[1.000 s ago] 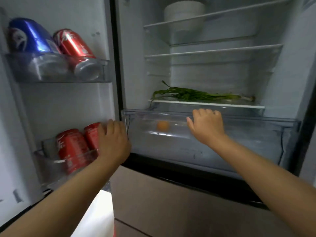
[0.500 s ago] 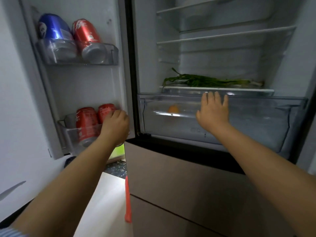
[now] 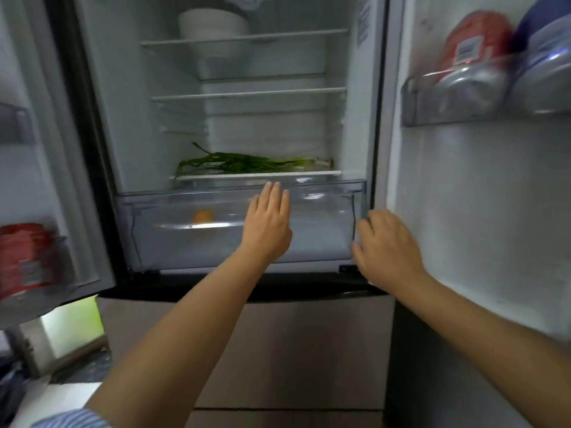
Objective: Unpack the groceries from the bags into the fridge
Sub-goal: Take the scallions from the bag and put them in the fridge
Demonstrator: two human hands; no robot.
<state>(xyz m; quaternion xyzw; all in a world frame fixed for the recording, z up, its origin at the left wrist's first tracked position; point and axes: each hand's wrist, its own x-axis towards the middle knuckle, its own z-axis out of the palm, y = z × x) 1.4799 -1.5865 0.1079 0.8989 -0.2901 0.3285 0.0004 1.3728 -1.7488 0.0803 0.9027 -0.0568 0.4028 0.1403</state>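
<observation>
The fridge stands open with both doors swung out. My left hand [image 3: 268,222] lies flat, fingers straight and together, against the front of the clear crisper drawer [image 3: 173,242]. My right hand [image 3: 386,247] is at the drawer's right end, beside the inner edge of the right door [image 3: 463,211]. Its fingers are bent and blurred, and I cannot see whether they grip anything. A small orange fruit [image 3: 202,216] shows through the drawer front. Green onions [image 3: 247,163] lie on the shelf just above it. No grocery bag is in view.
White bowls [image 3: 213,26] sit on the top shelf. A red can [image 3: 26,257] stands in the left door bin. A red can [image 3: 472,54] and a blue can [image 3: 547,57] lie in the right door bin. Brown freezer drawers [image 3: 293,350] are below.
The view has swung right. My left hand left the left door and now presses on the drawer front. My right hand moved from the drawer front to its right end, by the right door.
</observation>
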